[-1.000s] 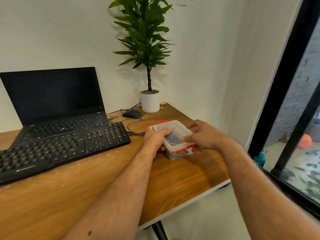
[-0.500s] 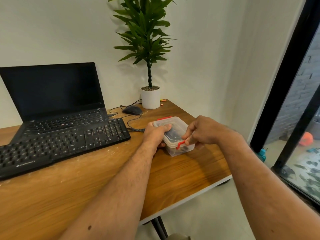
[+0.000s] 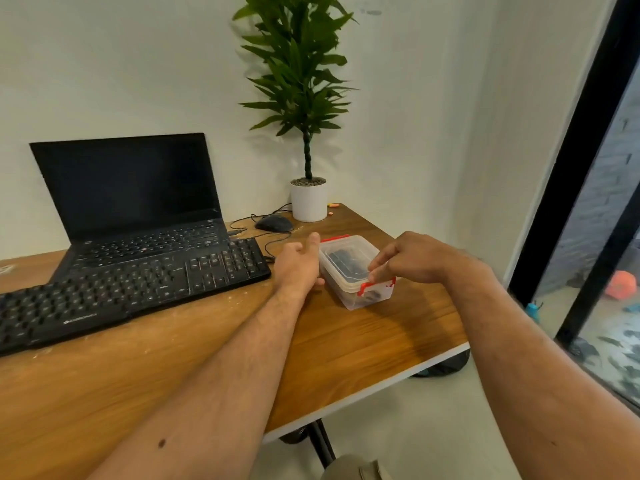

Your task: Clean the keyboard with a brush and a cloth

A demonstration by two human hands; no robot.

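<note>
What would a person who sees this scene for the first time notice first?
Most likely the two bare forearms reaching to the clear plastic box with red clips near the table's right edge: the right hand pinches at its near red clip, and the left hand rests against its left side. Next, the long black keyboard lying in front of the open laptop at left, and the tall potted plant in the far corner.
</note>
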